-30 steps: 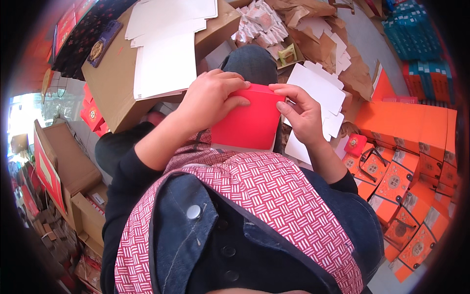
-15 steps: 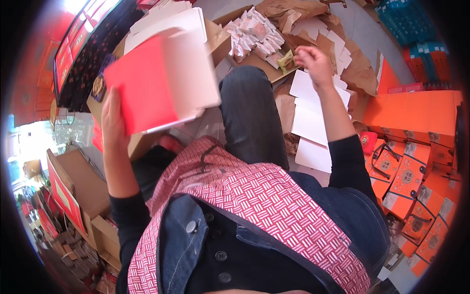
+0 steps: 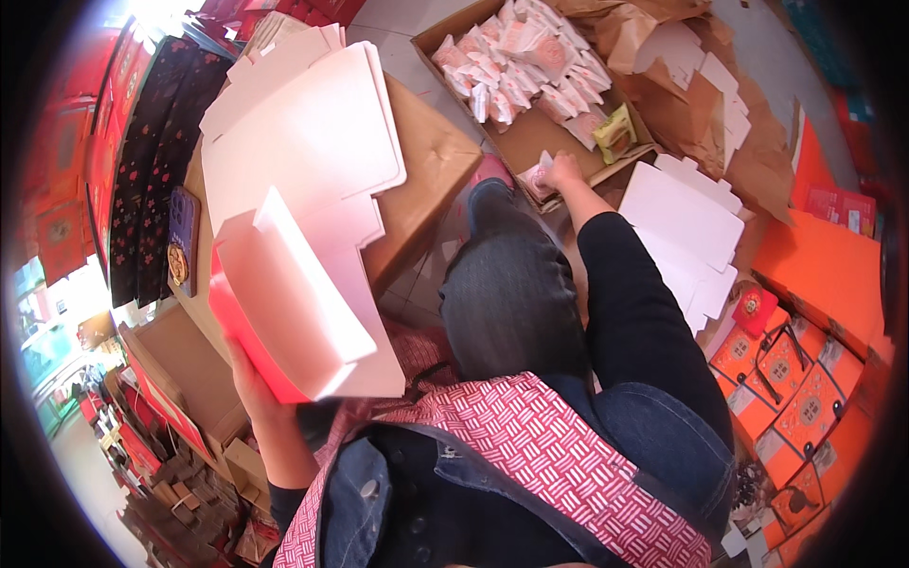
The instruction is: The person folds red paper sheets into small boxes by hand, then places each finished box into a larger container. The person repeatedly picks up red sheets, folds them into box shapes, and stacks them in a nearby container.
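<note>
My left hand [image 3: 254,383] holds a folded carton box [image 3: 284,303], red outside and white inside, raised at the left with its open flaps up. My right hand [image 3: 561,172] reaches far forward into a brown cardboard box [image 3: 540,133] of several small pink-and-white packets [image 3: 511,57] and is closed on one small packet [image 3: 538,174] at the box's near edge. My knee in grey trousers [image 3: 507,284] lies between the two hands.
Flat white carton blanks [image 3: 303,142] lie stacked on a brown cardboard box at the left. More white blanks [image 3: 686,227] lie on the floor at the right. Orange gift boxes [image 3: 791,379] fill the right side, crumpled brown paper [image 3: 701,104] the far right, dark patterned boxes [image 3: 156,151] the left.
Both hands held the red box in front of me a second ago. The left hand has since carried it up and to the left, and the right hand has stretched forward to the packets.
</note>
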Demonstrator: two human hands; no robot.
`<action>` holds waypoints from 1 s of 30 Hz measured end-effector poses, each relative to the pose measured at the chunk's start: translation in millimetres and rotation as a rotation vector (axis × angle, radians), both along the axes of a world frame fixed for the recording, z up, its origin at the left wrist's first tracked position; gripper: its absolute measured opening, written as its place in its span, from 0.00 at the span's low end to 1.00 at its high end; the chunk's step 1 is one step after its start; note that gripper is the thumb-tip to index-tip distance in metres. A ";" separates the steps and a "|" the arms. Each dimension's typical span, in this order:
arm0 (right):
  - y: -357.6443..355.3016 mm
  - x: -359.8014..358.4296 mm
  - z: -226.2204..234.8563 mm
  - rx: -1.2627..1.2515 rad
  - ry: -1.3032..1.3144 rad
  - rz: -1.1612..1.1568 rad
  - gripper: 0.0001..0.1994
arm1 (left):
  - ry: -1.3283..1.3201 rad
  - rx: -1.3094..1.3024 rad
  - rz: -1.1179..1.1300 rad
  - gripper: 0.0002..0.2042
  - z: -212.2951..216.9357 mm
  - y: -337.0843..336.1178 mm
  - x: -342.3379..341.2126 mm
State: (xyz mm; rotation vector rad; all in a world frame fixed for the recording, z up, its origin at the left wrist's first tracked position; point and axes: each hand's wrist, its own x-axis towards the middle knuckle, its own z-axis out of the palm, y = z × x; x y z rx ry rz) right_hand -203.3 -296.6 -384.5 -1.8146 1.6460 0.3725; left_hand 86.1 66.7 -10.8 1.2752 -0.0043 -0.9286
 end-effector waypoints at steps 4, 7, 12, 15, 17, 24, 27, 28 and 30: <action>0.5 -0.8 -10.9 0.124 -0.130 0.142 0.30 | -0.018 -0.003 0.033 0.27 6.6 -7.9 -11.5; 12.5 -2.6 4.9 -0.057 -0.219 0.078 0.23 | -0.084 0.022 0.030 0.27 -1.5 -2.6 -1.6; 12.8 16.2 174.8 -0.312 -1.240 -0.601 0.16 | -0.140 -0.055 0.028 0.24 2.5 -16.0 -13.0; 50.6 39.0 341.4 -0.309 -1.496 -0.233 0.16 | -0.165 -0.145 -0.024 0.24 -0.7 -18.0 -11.4; 87.6 65.1 418.4 -0.296 -1.436 0.084 0.18 | -0.185 -0.210 -0.003 0.24 0.8 -18.7 -13.8; 175.6 135.8 489.8 -0.534 -1.283 0.360 0.25 | -0.052 -0.513 0.140 0.25 -12.1 -2.1 -23.9; 203.5 140.4 447.5 -0.398 -1.410 0.186 0.27 | -0.031 -0.642 0.267 0.25 -11.1 12.4 -24.8; 219.2 135.4 431.7 -0.216 -1.465 0.181 0.28 | 0.001 -0.712 0.295 0.26 -7.1 5.7 -30.8; 255.2 152.7 427.1 -0.008 -1.601 0.232 0.31 | -0.130 -0.743 0.266 0.26 -10.8 1.1 -36.0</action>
